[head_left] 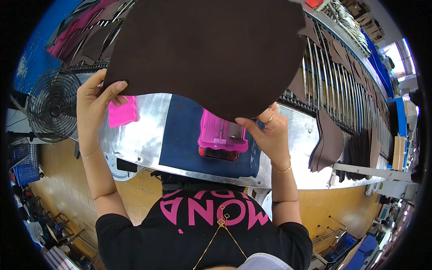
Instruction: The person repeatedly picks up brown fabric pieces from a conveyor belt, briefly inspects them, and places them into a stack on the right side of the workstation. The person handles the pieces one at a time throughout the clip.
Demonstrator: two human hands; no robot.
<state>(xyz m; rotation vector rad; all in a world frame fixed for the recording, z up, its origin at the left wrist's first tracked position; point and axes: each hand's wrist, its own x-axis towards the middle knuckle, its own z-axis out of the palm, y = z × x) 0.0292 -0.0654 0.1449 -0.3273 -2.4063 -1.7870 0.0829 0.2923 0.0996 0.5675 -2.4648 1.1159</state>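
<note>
A large dark brown sheet, leather-like with a curved near edge [202,49], is held up in front of me and fills the upper middle of the view. My left hand [95,96] pinches its near left corner between thumb and fingers. At the near right edge, my right hand [270,130] grips the same sheet, thumb on top. Below it, on a dark blue cloth [180,135], sits a pink plastic tray [225,143] with a small dark block in it. A black and red object [218,154] shows under the tray's near side. Another pink piece [123,112] lies beside my left hand.
A metal table [150,112] spans the space before me. Behind it runs a rack of metal rods [333,72] carrying brown pieces. More cut pieces [327,139] hang over the table's right side. A black fan [55,110] stands at the left, near a blue crate [27,162].
</note>
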